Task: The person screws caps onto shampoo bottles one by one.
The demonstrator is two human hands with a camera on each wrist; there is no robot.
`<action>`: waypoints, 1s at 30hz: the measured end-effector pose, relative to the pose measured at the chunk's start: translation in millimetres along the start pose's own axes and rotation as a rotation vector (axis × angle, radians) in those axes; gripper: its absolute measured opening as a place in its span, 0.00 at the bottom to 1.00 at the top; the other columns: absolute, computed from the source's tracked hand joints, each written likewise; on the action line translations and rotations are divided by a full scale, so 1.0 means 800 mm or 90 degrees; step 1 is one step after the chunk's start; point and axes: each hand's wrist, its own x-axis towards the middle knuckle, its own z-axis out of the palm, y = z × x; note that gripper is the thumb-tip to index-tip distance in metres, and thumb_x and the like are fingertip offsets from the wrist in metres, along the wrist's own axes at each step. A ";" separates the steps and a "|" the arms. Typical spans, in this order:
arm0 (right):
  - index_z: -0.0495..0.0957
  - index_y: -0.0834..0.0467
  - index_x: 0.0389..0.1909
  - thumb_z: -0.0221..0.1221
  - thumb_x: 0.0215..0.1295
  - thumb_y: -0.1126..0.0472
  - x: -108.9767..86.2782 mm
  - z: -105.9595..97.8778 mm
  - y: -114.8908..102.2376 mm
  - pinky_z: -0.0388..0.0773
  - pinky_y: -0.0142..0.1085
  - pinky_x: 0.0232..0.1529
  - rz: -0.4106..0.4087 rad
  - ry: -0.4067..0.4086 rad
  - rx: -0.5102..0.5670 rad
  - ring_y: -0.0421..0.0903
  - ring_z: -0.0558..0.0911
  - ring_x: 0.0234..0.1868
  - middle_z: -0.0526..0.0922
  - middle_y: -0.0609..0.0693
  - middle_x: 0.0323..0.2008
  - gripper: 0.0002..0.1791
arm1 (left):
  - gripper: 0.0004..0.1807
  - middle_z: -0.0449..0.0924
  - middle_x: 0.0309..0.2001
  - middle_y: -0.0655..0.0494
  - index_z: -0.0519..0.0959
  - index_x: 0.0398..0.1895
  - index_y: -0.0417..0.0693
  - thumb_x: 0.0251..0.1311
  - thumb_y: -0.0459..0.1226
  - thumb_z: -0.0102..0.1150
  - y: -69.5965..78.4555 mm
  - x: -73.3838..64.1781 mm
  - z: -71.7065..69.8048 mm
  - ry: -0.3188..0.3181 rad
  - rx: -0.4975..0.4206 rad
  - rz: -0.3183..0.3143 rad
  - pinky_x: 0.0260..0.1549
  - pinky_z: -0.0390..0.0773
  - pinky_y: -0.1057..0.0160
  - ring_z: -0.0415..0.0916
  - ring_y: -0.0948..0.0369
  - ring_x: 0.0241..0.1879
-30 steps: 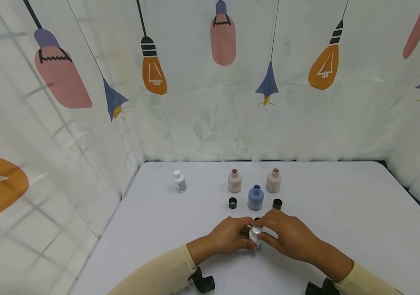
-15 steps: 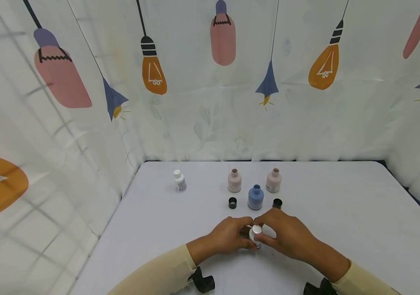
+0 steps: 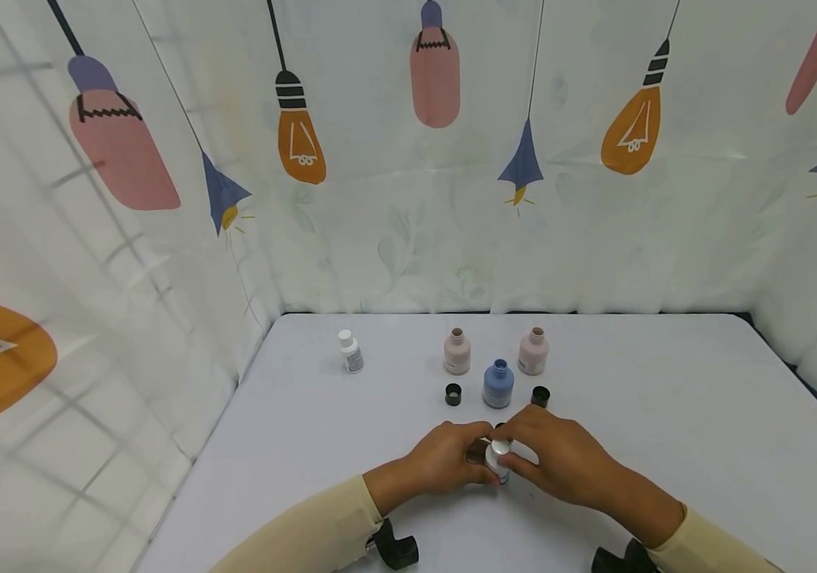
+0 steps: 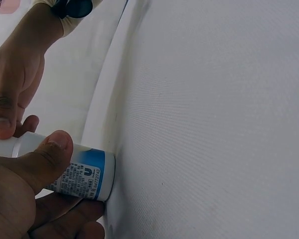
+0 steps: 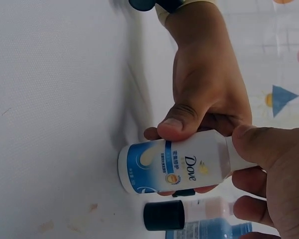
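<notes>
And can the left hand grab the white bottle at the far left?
Probably not right now: the left hand grips the Dove bottle. Nothing seems to stand between that hand and the far white bottle, though, so letting go would likely free the way.

My left hand (image 3: 444, 459) and right hand (image 3: 559, 455) meet before me, forearms (image 3: 315, 521) converging; in each, the thumb (image 5: 179, 124) opposes curved fingers (image 5: 251, 181), the right hand set higher.
</notes>
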 end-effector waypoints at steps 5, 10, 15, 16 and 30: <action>0.84 0.49 0.47 0.69 0.63 0.43 0.002 0.003 -0.001 0.77 0.30 0.31 0.016 0.026 0.001 0.37 0.78 0.39 0.78 0.36 0.38 0.18 | 0.24 0.86 0.50 0.66 0.79 0.55 0.56 0.56 0.45 0.77 0.000 0.001 0.000 0.003 0.010 0.005 0.49 0.77 0.70 0.80 0.74 0.51; 0.83 0.47 0.45 0.71 0.61 0.42 0.001 0.006 -0.003 0.77 0.30 0.31 0.046 0.023 0.009 0.38 0.79 0.39 0.78 0.36 0.39 0.18 | 0.24 0.87 0.50 0.64 0.79 0.55 0.56 0.56 0.45 0.77 0.000 0.001 0.001 0.001 0.003 0.001 0.49 0.77 0.70 0.80 0.74 0.51; 0.84 0.48 0.53 0.70 0.64 0.45 -0.001 0.002 -0.003 0.82 0.34 0.40 0.044 -0.006 0.016 0.37 0.79 0.47 0.81 0.35 0.46 0.19 | 0.26 0.86 0.51 0.64 0.78 0.57 0.55 0.56 0.44 0.77 0.000 0.000 0.002 0.000 0.005 0.005 0.49 0.77 0.71 0.80 0.73 0.51; 0.84 0.48 0.54 0.70 0.65 0.47 -0.001 0.001 -0.003 0.82 0.34 0.41 0.037 -0.010 0.018 0.37 0.79 0.49 0.82 0.35 0.47 0.19 | 0.27 0.86 0.51 0.64 0.78 0.58 0.55 0.56 0.44 0.77 0.000 0.000 0.002 -0.002 0.004 0.005 0.50 0.77 0.71 0.80 0.73 0.51; 0.84 0.48 0.52 0.68 0.68 0.47 0.001 -0.003 -0.001 0.82 0.35 0.41 0.025 -0.016 0.004 0.37 0.79 0.48 0.81 0.34 0.45 0.16 | 0.25 0.86 0.51 0.65 0.78 0.56 0.56 0.56 0.45 0.77 0.002 0.000 -0.001 -0.005 0.010 0.002 0.50 0.77 0.70 0.80 0.73 0.51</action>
